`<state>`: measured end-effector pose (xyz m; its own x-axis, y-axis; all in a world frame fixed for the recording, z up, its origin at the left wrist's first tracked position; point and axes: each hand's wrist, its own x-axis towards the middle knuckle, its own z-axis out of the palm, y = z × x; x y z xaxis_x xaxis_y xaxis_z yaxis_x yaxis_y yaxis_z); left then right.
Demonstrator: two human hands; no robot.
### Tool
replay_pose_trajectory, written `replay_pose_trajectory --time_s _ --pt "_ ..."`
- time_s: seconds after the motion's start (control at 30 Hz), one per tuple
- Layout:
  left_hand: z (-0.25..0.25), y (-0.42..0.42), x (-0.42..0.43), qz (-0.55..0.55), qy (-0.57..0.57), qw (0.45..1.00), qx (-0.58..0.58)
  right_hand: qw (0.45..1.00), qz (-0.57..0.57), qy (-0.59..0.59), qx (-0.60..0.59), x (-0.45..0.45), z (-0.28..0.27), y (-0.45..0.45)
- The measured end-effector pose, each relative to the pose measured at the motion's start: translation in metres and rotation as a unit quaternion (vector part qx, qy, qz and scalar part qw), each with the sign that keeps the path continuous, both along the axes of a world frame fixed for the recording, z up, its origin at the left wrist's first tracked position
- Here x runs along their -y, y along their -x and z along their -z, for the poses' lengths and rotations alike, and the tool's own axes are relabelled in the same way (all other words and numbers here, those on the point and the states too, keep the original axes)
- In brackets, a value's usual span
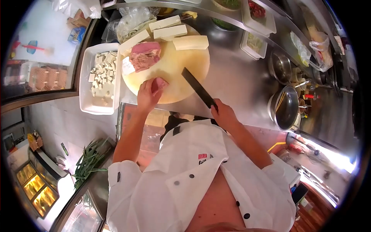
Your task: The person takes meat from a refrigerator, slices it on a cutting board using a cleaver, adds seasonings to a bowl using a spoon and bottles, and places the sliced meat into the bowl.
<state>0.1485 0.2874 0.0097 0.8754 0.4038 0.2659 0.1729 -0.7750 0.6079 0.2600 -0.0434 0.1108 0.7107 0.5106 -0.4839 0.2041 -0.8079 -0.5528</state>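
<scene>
My left hand [145,95] is closed around a small piece of pink meat [159,86] at the near edge of the round cutting board [193,63]. In my right hand [224,113] is the handle of a kitchen knife [199,88]. Its dark, broad blade points up and left over the board's right side, apart from the meat. A larger chunk of pink meat [145,56] lies on the board beyond my left hand, with a white label [127,65] beside it. Several pale tofu blocks [170,32] lie along the board's far edge.
Left of the board stands a white tub [85,85] with small white cubes [103,71]. A wok [286,108] and a metal bowl [280,67] are at the right. Food containers [255,45] line the far shelf. Green leafy stalks [91,160] lie at lower left.
</scene>
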Motion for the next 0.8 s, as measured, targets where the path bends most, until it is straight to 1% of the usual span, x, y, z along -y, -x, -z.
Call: replay_pose_trajectory --time_s 0.03,0.07,0.13,0.17,0.23,0.27,0.4,0.47,0.5,0.53,0.67,0.7,0.77,0.8 --pt "0.010 -0.005 0.002 -0.032 0.034 0.999 -0.022 0.999 -0.035 0.014 0.025 -0.007 0.000 -0.002" --pt "0.022 -0.006 0.000 -0.032 0.015 0.999 -0.016 0.999 -0.034 0.018 0.024 -0.013 0.001 -0.001" --pt "0.021 -0.009 0.011 -0.029 0.039 0.999 -0.022 0.994 -0.084 0.025 0.058 -0.027 0.005 -0.004" --pt "0.019 -0.011 0.019 -0.027 0.060 0.997 -0.029 0.994 -0.083 0.029 0.057 -0.032 0.012 -0.007" --pt "0.020 -0.014 0.034 -0.036 0.062 0.997 -0.029 0.989 -0.111 0.094 0.041 -0.039 0.027 -0.011" --pt "0.020 -0.014 0.039 -0.046 0.061 0.997 -0.027 0.988 -0.110 0.097 0.038 -0.039 0.030 -0.011" --pt "0.023 -0.010 0.043 -0.045 0.055 0.997 -0.020 0.986 -0.126 0.101 0.035 -0.046 0.019 -0.018" --pt "0.028 -0.013 0.045 -0.080 0.014 0.997 0.008 0.986 -0.130 0.098 0.036 -0.052 0.014 -0.023" --pt "0.029 -0.013 0.047 -0.077 0.017 0.997 0.005 0.985 -0.139 0.087 0.052 -0.057 0.011 -0.023" --pt "0.028 -0.013 0.048 -0.084 0.013 0.996 0.009 0.984 -0.147 0.077 0.068 -0.062 0.008 -0.023" --pt "0.015 -0.015 0.049 -0.094 0.012 0.995 0.023 0.982 -0.158 0.083 0.065 -0.080 -0.008 -0.025" --pt "0.011 -0.018 0.047 -0.092 0.014 0.995 0.020 0.980 -0.171 0.063 0.080 -0.081 -0.006 -0.026" --pt "0.007 -0.022 0.045 -0.002 -0.036 0.995 0.089 0.979 -0.179 0.045 0.090 -0.085 -0.006 -0.025" --pt "0.013 -0.021 0.045 0.002 -0.034 0.996 0.087 0.978 -0.185 0.043 0.086 -0.088 -0.008 -0.025"
